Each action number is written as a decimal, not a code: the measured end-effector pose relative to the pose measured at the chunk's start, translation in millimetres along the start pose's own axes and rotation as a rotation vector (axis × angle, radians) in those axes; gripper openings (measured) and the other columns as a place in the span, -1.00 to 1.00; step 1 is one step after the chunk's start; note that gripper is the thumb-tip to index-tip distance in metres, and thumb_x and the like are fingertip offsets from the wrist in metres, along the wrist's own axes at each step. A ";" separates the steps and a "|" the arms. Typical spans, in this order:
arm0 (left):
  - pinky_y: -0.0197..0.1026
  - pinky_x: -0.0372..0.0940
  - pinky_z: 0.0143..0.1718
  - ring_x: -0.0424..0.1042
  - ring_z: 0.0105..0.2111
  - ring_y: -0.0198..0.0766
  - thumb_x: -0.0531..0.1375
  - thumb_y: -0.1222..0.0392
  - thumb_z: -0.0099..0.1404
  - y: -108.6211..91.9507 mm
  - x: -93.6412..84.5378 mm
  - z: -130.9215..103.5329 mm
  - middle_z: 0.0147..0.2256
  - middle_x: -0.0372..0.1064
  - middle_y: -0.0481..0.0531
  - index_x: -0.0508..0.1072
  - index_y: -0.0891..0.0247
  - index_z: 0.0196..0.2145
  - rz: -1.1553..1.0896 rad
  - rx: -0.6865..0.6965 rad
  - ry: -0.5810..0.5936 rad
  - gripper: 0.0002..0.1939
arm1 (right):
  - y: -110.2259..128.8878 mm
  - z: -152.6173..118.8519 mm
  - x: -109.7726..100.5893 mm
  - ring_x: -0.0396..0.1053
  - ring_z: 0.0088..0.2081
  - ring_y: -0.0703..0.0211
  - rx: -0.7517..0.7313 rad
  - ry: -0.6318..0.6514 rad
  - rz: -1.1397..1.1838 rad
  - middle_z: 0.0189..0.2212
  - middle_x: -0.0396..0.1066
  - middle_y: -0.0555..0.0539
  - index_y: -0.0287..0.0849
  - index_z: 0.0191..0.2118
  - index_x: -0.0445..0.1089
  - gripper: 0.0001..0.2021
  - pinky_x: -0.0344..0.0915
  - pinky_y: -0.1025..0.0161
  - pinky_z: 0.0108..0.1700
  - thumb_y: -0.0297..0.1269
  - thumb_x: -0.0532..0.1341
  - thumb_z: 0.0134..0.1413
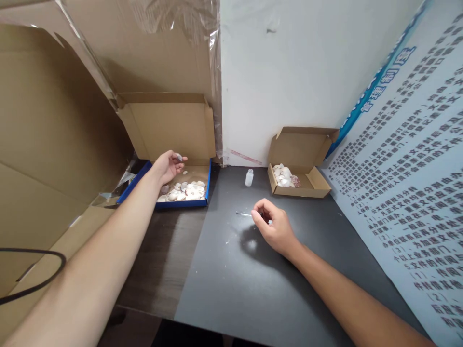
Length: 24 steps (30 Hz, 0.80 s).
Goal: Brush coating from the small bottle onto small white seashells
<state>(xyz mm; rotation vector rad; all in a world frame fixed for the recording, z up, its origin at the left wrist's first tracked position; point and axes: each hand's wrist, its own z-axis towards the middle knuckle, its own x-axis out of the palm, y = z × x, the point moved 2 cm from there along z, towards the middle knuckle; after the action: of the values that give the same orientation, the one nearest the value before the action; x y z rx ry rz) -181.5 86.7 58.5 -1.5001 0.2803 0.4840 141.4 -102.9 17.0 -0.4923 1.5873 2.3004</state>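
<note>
Dark grey tabletop (217, 270), pale shell (179, 157), seemingly a dark-tipped brush (244, 214)

PLACE: office-like work corner | SIGNS: printed management-rules poster (405, 159), cardboard partition (162, 53), desk (224, 279)

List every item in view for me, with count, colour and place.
open blue-walled cardboard box: one, blue and brown, left
flat seashells: many, mostly whitish, in that box
small open cardboard box: one, brown, right
rounded seashells: several, whitish and pinkish, in the small box
small upright bottle: one, whitish, between the boxes
smooth mat: one, dark grey, on the table
wood-grain table: one, dark brown, under the mat
printed poster: one, pale blue, far right
thin cable: one, black, far left
thin dark-tipped stick: one, partly hidden, right hand
small shell: one, greyish-white, left fingertips
bare hands: two, left over blue-walled box, right over mat
</note>
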 end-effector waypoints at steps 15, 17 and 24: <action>-0.03 0.28 -0.04 0.43 0.00 0.11 0.16 0.28 0.15 8.5 21.1 1.3 0.17 0.26 0.26 0.42 0.18 0.04 0.884 0.070 0.046 -0.54 | -2.8 0.7 1.6 0.10 -0.56 0.29 0.015 0.017 -0.004 -0.59 0.14 0.11 -0.11 -0.40 0.22 -0.84 0.06 0.30 -0.47 -0.21 0.14 0.18; -0.04 0.28 -0.05 0.44 -0.01 0.10 0.13 0.27 0.18 7.9 26.2 -2.5 0.10 0.34 0.29 0.44 0.22 0.03 0.957 0.067 0.083 -0.56 | -3.0 0.8 1.9 0.10 -0.55 0.29 0.014 0.017 -0.003 -0.59 0.14 0.11 -0.11 -0.41 0.22 -0.84 0.06 0.30 -0.47 -0.21 0.14 0.17; -0.16 0.31 -0.12 0.48 -0.05 0.04 0.12 0.30 0.15 5.5 29.9 -3.4 -0.03 0.48 0.31 0.53 0.30 -0.10 1.079 0.068 0.144 -0.63 | -1.0 0.8 2.6 0.11 -0.55 0.29 0.002 0.013 0.009 -0.60 0.12 0.12 -0.11 -0.41 0.23 -0.85 0.08 0.31 -0.47 -0.23 0.14 0.17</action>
<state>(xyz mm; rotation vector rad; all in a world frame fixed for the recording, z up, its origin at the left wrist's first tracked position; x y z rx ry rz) -157.5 87.3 39.5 -1.2176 1.2278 1.1931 139.4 -101.6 15.3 -0.5017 1.6011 2.3065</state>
